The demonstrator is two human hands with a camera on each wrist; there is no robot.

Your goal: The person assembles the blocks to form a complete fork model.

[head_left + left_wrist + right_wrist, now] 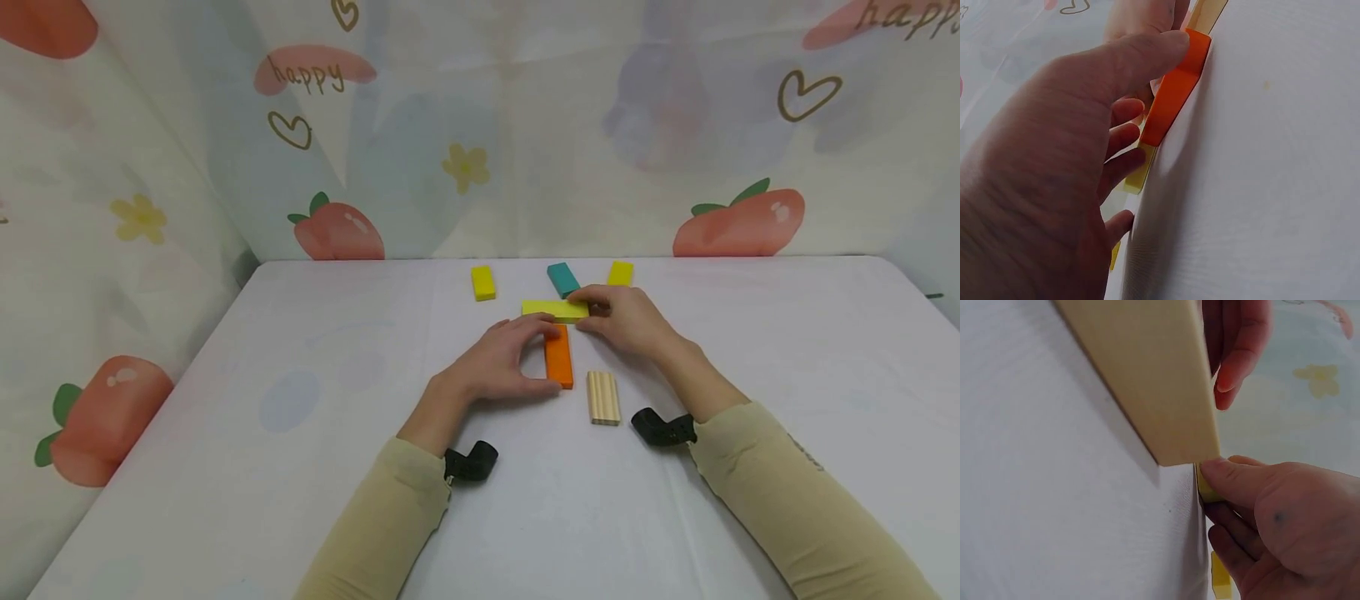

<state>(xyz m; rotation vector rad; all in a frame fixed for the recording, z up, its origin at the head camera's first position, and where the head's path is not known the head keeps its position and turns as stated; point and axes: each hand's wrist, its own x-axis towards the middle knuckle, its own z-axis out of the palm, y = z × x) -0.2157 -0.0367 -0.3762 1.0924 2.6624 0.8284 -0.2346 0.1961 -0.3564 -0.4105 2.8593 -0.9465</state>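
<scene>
An orange block (559,362) lies lengthwise on the white tablecloth. My left hand (498,360) spans it, thumb at the near end and index finger at the far end; the left wrist view shows the thumb on the orange block (1171,103). Crosswise at its far end lies a long yellow block (542,309). My right hand (632,323) pinches this yellow block's right end between thumb and fingers. Nearer me is a plain wooden block (603,398) with a striped top, looming large in the right wrist view.
Behind the hands lie a short yellow block (483,283), a teal block (562,279) and another yellow block (620,273), partly hidden by the right hand. A printed curtain (525,150) hangs along the table's far edge.
</scene>
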